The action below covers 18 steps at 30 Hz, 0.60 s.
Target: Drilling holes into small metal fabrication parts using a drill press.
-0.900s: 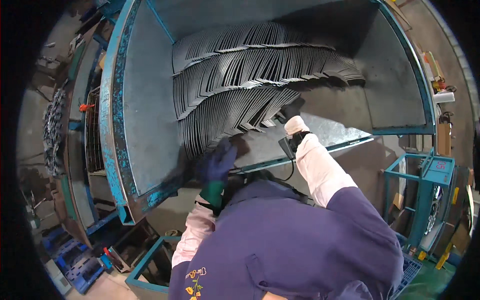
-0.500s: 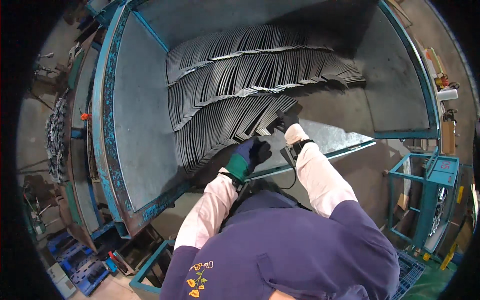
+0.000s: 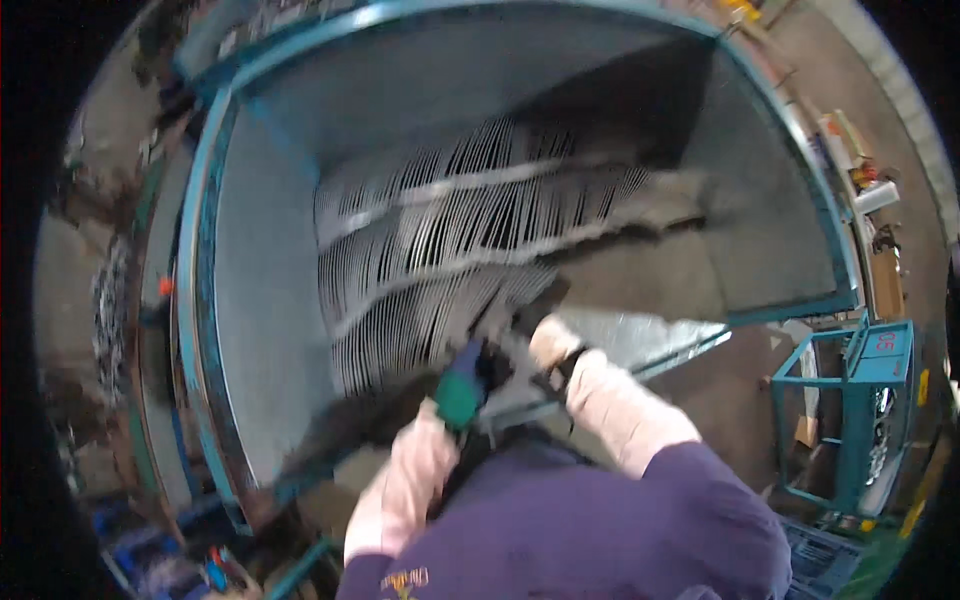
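Note:
Bent thin grey metal plates [image 3: 400, 325] stand on edge in packed rows inside a large blue-framed metal bin [image 3: 265, 300]. At the right end of the nearest row is my right hand [image 3: 532, 315], in a dark glove; its fingers are smeared by motion. My left hand [image 3: 484, 366], in a dark blue glove with a green cuff, is just in front of that same row. Blur hides its fingers and whether either hand holds a plate. A dark strap with a small device sits at my right wrist.
The bin's side walls rise left and right of the rows, and its low front edge [image 3: 690, 352] crosses before me. A blue metal frame stand [image 3: 850, 420] is on the right. Further shelving and metal parts [image 3: 108, 310] line the left, with blue pallets below.
The view has shifted and blurred, so the bin's far rim now shows and the rows sit lower. Both hands appear lower and further left in the picture, with my left hand closer to my right.

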Tool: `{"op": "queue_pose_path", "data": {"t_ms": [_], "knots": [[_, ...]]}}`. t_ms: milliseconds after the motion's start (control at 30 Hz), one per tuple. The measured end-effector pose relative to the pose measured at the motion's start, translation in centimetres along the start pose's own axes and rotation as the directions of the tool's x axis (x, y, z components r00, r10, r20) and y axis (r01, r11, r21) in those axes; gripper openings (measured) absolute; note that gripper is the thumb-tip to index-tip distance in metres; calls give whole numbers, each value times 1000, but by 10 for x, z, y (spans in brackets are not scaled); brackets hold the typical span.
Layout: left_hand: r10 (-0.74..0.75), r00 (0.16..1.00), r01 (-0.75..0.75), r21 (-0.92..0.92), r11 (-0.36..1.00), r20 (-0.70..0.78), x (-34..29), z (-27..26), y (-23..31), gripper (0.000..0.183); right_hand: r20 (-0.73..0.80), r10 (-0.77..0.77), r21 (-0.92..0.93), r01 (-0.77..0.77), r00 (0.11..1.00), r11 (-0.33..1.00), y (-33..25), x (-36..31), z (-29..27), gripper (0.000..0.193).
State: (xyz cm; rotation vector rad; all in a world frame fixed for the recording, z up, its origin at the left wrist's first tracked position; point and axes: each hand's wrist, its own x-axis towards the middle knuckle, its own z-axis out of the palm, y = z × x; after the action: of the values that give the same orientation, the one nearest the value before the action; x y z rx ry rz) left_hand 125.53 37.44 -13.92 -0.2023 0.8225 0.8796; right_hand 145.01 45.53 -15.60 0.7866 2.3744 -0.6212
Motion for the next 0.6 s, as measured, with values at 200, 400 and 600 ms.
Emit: {"op": "queue_pose_path", "data": {"t_ms": [200,400,600], "knots": [[102,978,-181,498,848,182,-102,33,25,30,33,262,255,-261,965,931,17,48,21,42],[244,969,-203,450,870,-34,-158,63,22,29,-35,433,651,-308,901,693,44,51,38,40],[335,936,-249,478,843,-104,-169,39,22,30,-78,417,620,-284,906,732,18,82,23,38]]}}
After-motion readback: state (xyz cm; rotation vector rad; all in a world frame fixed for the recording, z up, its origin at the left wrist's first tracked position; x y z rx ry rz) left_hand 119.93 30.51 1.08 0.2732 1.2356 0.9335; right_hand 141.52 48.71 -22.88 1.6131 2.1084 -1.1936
